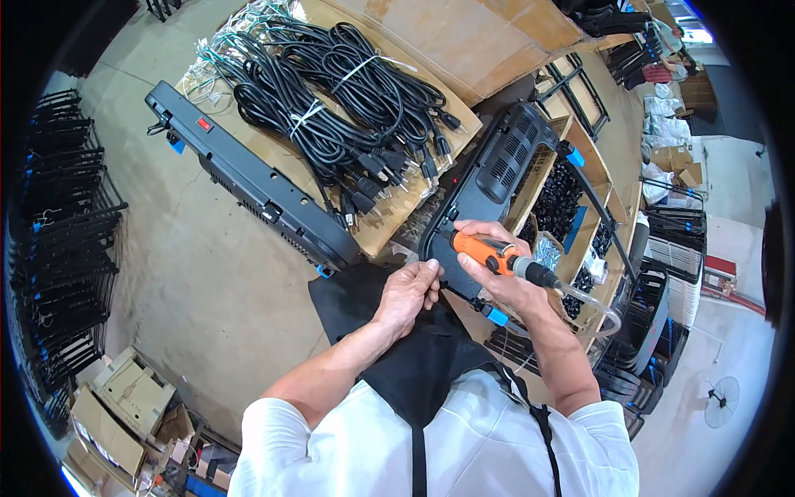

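Note:
My right hand (507,277) is wrapped round an orange air screwdriver (483,251) with a clear hose trailing from its back end. The tool's tip meets the near edge of a black machine housing (458,269), which has a vented raised cover (511,157). At that housing's lower left corner, my left hand (408,294) has its fingers curled and pressed together. Whatever lies between those fingertips is hidden. A second long black housing (257,186) with a red switch stands on edge further left.
Bundled black power cords (331,91) lie on cardboard between the housings. Right of the work is a divided wooden bin (613,170) of small black parts and a bag of screws. Stacked black frames (66,240) line the left; cardboard boxes (124,398) sit at lower left.

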Tool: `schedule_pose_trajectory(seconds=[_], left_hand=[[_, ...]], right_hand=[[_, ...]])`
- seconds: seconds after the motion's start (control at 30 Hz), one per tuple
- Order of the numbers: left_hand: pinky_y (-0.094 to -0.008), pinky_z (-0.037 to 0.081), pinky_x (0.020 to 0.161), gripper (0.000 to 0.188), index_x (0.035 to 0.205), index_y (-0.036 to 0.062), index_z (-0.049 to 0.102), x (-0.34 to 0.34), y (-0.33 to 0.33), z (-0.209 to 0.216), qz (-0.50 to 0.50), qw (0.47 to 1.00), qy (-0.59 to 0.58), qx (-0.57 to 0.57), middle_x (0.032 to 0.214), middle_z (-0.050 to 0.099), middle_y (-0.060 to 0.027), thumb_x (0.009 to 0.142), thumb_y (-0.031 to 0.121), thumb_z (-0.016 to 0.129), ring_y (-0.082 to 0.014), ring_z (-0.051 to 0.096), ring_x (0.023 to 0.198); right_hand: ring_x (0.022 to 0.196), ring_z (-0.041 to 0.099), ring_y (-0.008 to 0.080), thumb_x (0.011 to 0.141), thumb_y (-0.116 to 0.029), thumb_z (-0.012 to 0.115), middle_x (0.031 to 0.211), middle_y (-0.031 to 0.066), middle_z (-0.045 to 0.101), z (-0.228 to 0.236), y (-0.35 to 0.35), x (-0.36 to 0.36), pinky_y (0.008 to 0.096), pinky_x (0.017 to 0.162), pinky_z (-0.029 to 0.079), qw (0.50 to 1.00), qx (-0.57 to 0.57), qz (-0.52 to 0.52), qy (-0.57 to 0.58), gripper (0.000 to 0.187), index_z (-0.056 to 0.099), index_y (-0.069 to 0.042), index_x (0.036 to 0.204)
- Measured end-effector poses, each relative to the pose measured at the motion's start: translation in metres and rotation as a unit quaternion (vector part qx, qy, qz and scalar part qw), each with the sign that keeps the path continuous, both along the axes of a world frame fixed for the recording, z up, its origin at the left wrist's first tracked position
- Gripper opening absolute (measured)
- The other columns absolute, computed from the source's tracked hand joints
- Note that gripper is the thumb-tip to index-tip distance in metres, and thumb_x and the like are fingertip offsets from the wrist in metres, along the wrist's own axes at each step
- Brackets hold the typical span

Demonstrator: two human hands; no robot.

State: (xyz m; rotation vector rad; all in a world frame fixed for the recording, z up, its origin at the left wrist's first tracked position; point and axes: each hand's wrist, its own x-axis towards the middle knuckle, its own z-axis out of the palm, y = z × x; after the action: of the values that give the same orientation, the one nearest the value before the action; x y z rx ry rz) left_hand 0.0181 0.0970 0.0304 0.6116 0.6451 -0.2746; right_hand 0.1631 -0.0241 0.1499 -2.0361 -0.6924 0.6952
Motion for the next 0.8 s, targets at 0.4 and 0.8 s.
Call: schedule_pose_trajectory(seconds=[0.4, 0.8], left_hand=[[-0.0272, 0.044, 0.058, 0.031, 0.109, 0.0071, 0.067, 0.098, -0.028, 0.015, 0.089, 0.978, 0.039, -0.186, 0.083, 0.062, 0.0009, 0.111, 0.036, 0.058, -0.012, 0.055, 0.067], [-0.0257, 0.042, 0.057, 0.026, 0.112, 0.0062, 0.061, 0.259, -0.105, 0.028, 0.052, 0.975, -0.049, -0.211, 0.081, 0.054, 0.0, 0.11, 0.032, 0.059, -0.012, 0.051, 0.068]], right_hand=[[0.127, 0.065, 0.0257, 0.088, -0.007, 0.081, 0.133, 0.0161, 0.07, 0.053, -0.069, 0.047, 0.0413, 0.11, 0.052, 0.989, 0.128, -0.071, 0.011, 0.051, 0.058, -0.002, 0.134], [0.124, 0.066, 0.0237, 0.089, -0.014, 0.082, 0.131, 0.0157, 0.07, 0.054, -0.162, 0.171, 0.0411, 0.109, 0.052, 0.974, 0.166, -0.156, 0.009, 0.054, 0.056, -0.003, 0.136]])
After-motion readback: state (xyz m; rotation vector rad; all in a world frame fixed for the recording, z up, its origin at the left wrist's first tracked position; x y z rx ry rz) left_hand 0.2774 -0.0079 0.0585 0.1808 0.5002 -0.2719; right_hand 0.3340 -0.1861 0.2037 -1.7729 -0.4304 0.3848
